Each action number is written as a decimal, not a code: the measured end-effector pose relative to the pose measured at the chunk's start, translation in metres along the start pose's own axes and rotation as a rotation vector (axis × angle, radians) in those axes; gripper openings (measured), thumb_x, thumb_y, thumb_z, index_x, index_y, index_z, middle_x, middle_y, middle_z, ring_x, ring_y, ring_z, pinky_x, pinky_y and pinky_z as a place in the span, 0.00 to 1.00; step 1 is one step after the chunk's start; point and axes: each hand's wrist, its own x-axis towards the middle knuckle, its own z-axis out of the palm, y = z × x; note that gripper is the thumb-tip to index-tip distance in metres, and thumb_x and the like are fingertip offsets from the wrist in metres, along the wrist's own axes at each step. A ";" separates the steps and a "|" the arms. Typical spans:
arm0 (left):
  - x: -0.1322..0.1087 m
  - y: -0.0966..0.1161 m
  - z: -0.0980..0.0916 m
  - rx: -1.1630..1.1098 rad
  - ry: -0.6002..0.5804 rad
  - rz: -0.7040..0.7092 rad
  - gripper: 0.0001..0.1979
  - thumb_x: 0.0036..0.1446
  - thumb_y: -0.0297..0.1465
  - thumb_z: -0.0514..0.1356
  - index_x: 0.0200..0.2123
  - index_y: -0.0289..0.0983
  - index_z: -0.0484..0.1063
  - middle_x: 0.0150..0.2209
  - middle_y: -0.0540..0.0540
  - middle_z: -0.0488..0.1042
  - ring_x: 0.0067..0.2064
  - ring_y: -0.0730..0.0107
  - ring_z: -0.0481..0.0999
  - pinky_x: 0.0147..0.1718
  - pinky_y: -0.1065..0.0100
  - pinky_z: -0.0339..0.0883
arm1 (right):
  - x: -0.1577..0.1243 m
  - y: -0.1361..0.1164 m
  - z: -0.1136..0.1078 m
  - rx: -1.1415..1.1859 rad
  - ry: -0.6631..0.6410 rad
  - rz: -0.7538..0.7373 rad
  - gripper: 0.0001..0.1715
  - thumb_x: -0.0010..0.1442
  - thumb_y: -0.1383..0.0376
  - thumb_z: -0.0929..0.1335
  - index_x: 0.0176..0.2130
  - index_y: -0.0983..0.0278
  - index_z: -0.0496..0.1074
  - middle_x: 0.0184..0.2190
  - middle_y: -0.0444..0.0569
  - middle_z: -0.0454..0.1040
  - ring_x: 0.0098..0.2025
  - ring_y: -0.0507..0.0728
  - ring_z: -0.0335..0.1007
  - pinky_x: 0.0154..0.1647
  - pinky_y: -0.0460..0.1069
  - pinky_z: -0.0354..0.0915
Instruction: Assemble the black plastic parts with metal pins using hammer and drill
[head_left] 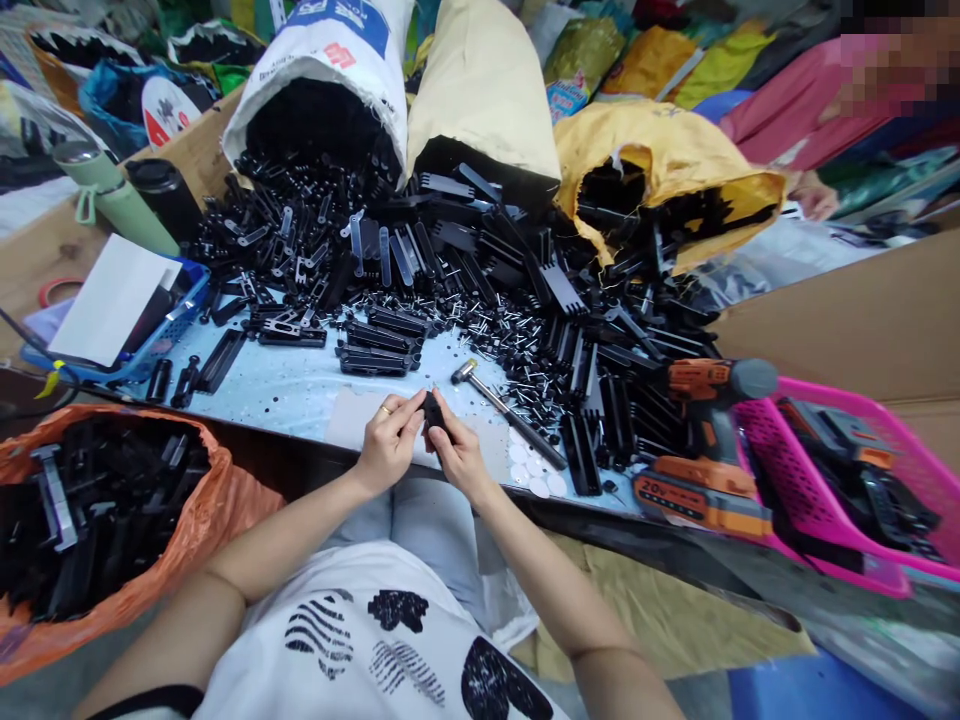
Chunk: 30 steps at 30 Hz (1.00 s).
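Observation:
Between my two hands, over the near edge of the work table, is a small black plastic part (433,410). My left hand (391,432) pinches it from the left, with a ring on one finger. From the other side my right hand (456,445) grips the same part with thumb and fingers. Its exact kind is too small to tell. Just right of my hands lies a hammer (502,405) with a metal shaft and dark handle. A row of long black plastic pieces (379,345) sits behind my hands.
Heaped black parts (300,230) and loose screws (499,330) cover the back of the table, below open sacks (484,90). An orange cordless drill (709,450) and pink basket (862,450) stand right. An orange bag (232,490) is at left. Another person's sleeve (787,100) shows back right.

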 end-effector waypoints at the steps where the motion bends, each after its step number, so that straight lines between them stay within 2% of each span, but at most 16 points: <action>1: 0.002 0.000 -0.001 -0.004 0.023 0.010 0.18 0.65 0.33 0.48 0.54 0.38 0.68 0.37 0.43 0.69 0.39 0.68 0.70 0.40 0.66 0.68 | -0.001 0.001 0.001 0.011 0.029 -0.009 0.35 0.63 0.53 0.59 0.65 0.58 0.49 0.31 0.47 0.69 0.25 0.50 0.62 0.32 0.49 0.66; 3: 0.005 -0.002 -0.003 -0.018 0.016 0.055 0.17 0.64 0.33 0.48 0.53 0.38 0.68 0.38 0.42 0.70 0.39 0.68 0.71 0.40 0.66 0.68 | -0.001 0.002 0.003 0.021 0.051 -0.036 0.35 0.63 0.53 0.59 0.66 0.58 0.48 0.33 0.47 0.69 0.25 0.50 0.62 0.32 0.49 0.66; 6: 0.004 -0.010 -0.001 -0.020 -0.077 0.076 0.16 0.64 0.33 0.49 0.52 0.38 0.68 0.40 0.42 0.71 0.41 0.67 0.71 0.42 0.65 0.68 | 0.001 0.006 0.004 -0.023 0.016 -0.040 0.35 0.63 0.52 0.59 0.66 0.58 0.48 0.33 0.46 0.70 0.25 0.50 0.63 0.34 0.49 0.67; 8: -0.002 -0.018 0.002 0.023 -0.082 -0.028 0.17 0.64 0.33 0.47 0.53 0.37 0.67 0.41 0.41 0.71 0.42 0.66 0.72 0.43 0.63 0.68 | 0.006 0.009 0.000 -0.095 -0.051 -0.016 0.33 0.64 0.53 0.57 0.65 0.58 0.48 0.34 0.47 0.71 0.27 0.50 0.65 0.37 0.50 0.67; 11: -0.014 -0.030 0.005 0.178 -0.085 -0.240 0.20 0.64 0.31 0.46 0.57 0.36 0.61 0.45 0.39 0.69 0.43 0.64 0.73 0.42 0.60 0.69 | 0.023 0.017 -0.023 -0.337 -0.167 0.002 0.30 0.64 0.52 0.58 0.62 0.58 0.58 0.41 0.50 0.72 0.38 0.54 0.69 0.46 0.52 0.65; 13: -0.017 -0.036 0.004 0.341 -0.186 -0.225 0.24 0.61 0.29 0.50 0.61 0.37 0.55 0.52 0.36 0.65 0.50 0.58 0.70 0.47 0.55 0.66 | 0.042 0.026 -0.053 -0.525 -0.117 0.024 0.27 0.63 0.52 0.60 0.58 0.59 0.64 0.45 0.53 0.71 0.45 0.57 0.67 0.49 0.54 0.63; 15: -0.011 -0.042 0.003 0.467 -0.392 -0.047 0.28 0.57 0.25 0.53 0.61 0.41 0.56 0.57 0.37 0.61 0.59 0.52 0.60 0.55 0.46 0.55 | 0.065 0.037 -0.092 -0.677 0.050 0.060 0.26 0.63 0.55 0.60 0.56 0.62 0.66 0.46 0.55 0.71 0.47 0.58 0.66 0.50 0.55 0.62; 16: -0.006 -0.044 0.003 0.500 -0.510 0.057 0.27 0.56 0.24 0.53 0.59 0.43 0.59 0.57 0.39 0.62 0.61 0.51 0.57 0.57 0.42 0.48 | 0.078 0.043 -0.114 -0.750 0.158 0.070 0.25 0.63 0.56 0.59 0.55 0.64 0.66 0.47 0.56 0.70 0.48 0.59 0.65 0.51 0.56 0.61; 18: 0.005 -0.047 0.003 0.530 -0.712 0.206 0.24 0.56 0.20 0.51 0.54 0.44 0.65 0.50 0.41 0.70 0.57 0.55 0.62 0.58 0.39 0.42 | 0.102 0.055 -0.160 -0.904 0.334 0.115 0.24 0.63 0.60 0.59 0.55 0.65 0.65 0.49 0.58 0.68 0.50 0.61 0.63 0.51 0.57 0.60; 20: 0.014 -0.049 0.004 0.560 -0.811 0.263 0.23 0.56 0.18 0.49 0.51 0.42 0.68 0.42 0.43 0.73 0.49 0.61 0.69 0.58 0.43 0.44 | 0.124 0.067 -0.207 -1.037 0.530 0.251 0.24 0.62 0.64 0.59 0.56 0.67 0.64 0.49 0.61 0.67 0.51 0.63 0.60 0.49 0.59 0.59; 22: 0.018 -0.049 0.001 0.596 -0.817 0.280 0.21 0.57 0.18 0.49 0.51 0.41 0.68 0.38 0.44 0.73 0.43 0.64 0.71 0.55 0.49 0.52 | 0.139 0.078 -0.251 -1.089 0.684 0.460 0.24 0.61 0.67 0.59 0.56 0.72 0.63 0.49 0.66 0.65 0.50 0.64 0.58 0.46 0.58 0.58; 25: 0.017 -0.047 -0.008 0.658 -0.764 0.282 0.19 0.59 0.20 0.49 0.51 0.40 0.67 0.37 0.43 0.72 0.40 0.64 0.71 0.48 0.56 0.59 | 0.151 0.092 -0.303 -1.104 0.725 0.650 0.24 0.59 0.72 0.59 0.54 0.76 0.63 0.48 0.71 0.62 0.50 0.63 0.56 0.43 0.56 0.55; 27: 0.015 -0.047 -0.014 0.698 -0.746 0.283 0.19 0.59 0.21 0.48 0.51 0.40 0.67 0.36 0.43 0.71 0.38 0.64 0.70 0.46 0.58 0.60 | 0.154 0.101 -0.326 -1.102 0.708 0.689 0.25 0.56 0.74 0.61 0.53 0.77 0.64 0.48 0.73 0.62 0.50 0.63 0.55 0.42 0.57 0.53; 30: 0.013 -0.049 -0.019 0.730 -0.736 0.287 0.18 0.60 0.22 0.48 0.51 0.40 0.66 0.35 0.44 0.71 0.38 0.65 0.70 0.44 0.59 0.60 | 0.157 0.113 -0.345 -1.072 0.707 0.761 0.27 0.51 0.75 0.65 0.52 0.79 0.65 0.45 0.75 0.63 0.47 0.63 0.56 0.39 0.57 0.52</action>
